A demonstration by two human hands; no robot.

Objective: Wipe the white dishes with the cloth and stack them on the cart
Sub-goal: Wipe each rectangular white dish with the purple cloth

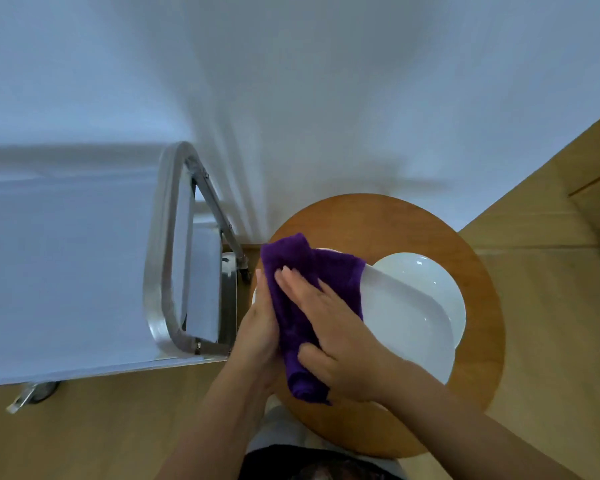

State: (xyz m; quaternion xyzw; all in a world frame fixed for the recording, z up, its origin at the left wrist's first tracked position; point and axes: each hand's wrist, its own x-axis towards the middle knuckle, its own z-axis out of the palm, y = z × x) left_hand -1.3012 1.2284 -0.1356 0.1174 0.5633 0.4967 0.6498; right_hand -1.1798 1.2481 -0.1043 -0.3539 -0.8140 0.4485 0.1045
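Observation:
I hold a white oval dish (407,322) tilted over the round wooden table (478,341). A purple cloth (329,268) is draped over the dish's left half. My right hand (329,327) presses flat on the cloth, fingers straight and thumb lying along it. My left hand (258,327) grips the dish's left rim from beside and beneath the cloth; its fingers are hidden. Another white dish (430,271) lies on the table behind the held one. The cart (66,271), with a white top, stands to the left.
The cart's metal handle (163,258) loops up close to the table's left edge, and one caster (39,393) shows at the lower left. A white wall runs behind the table. Wooden floor lies to the right and in front.

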